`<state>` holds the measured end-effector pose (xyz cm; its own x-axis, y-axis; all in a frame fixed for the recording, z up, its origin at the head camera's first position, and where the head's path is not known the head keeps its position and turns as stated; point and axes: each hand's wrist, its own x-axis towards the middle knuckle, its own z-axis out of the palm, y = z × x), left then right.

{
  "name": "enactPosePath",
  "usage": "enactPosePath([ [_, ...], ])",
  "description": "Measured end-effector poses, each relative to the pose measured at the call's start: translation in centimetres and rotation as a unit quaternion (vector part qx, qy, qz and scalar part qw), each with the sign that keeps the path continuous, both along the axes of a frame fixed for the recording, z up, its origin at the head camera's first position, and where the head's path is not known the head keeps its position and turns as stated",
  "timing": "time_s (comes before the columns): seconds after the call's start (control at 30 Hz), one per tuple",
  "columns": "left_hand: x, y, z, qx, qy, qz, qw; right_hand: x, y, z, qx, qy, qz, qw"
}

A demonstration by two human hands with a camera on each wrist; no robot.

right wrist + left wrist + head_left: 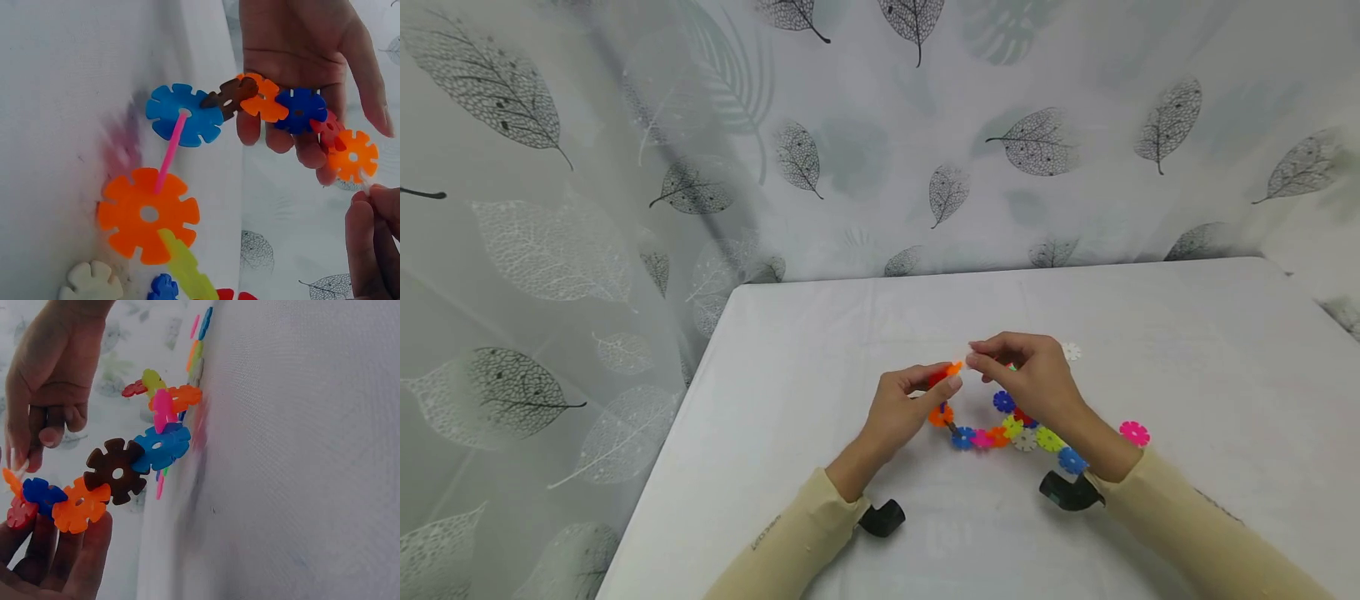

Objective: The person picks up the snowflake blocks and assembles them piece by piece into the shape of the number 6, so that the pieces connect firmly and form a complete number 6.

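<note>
My left hand (904,408) holds one end of a chain of slotted plastic snowflake discs. Along its fingers run a red disc, a dark blue disc (300,111), an orange disc (80,506) and a brown disc (117,472). From there the chain slopes down to a light blue disc (181,115), a pink one and another orange disc (128,212) by the table. At the upper end sits an orange disc (340,164). My right hand (1033,375) pinches a small whitish piece (366,182) right at that disc's edge; fingertips hide most of it.
Loose discs lie on the white-covered table (805,350): a pink disc (1134,432) at right, a white disc (1071,351) behind the right hand, and a blue disc (1071,460) near the right wrist. A leaf-patterned curtain (865,167) hangs behind and left.
</note>
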<state>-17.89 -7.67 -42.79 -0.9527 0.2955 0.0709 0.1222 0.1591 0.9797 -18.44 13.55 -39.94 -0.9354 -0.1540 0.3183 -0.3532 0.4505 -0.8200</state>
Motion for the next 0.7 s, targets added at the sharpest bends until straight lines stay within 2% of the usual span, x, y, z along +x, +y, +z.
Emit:
enactPosePath([
  [0.17, -0.1, 0.0, 0.0, -0.017, 0.02, 0.01, 0.9996, 0.1, -0.2, -0.3, -0.01, -0.018, 0.005, 1.0],
  [0.37, -0.2, -0.2, 0.0, 0.016, 0.009, -0.026, 0.9995, 0.2, 0.0, -0.4, 0.005, -0.042, 0.015, 0.999],
  [0.47, -0.1, -0.3, 0.0, 0.019, 0.014, -0.026, 0.9994, 0.3, 0.3, -0.4, 0.014, -0.034, 0.023, 0.999],
  [0.6, -0.2, -0.3, 0.0, 0.025, 0.017, -0.004, 0.9995, 0.4, 0.9, -0.6, 0.005, -0.003, 0.03, 1.0],
  [0.7, -0.3, -0.3, -0.2, 0.061, 0.006, 0.012, 0.9981, 0.6, 1.5, -0.5, -0.008, 0.013, 0.022, 1.0],
])
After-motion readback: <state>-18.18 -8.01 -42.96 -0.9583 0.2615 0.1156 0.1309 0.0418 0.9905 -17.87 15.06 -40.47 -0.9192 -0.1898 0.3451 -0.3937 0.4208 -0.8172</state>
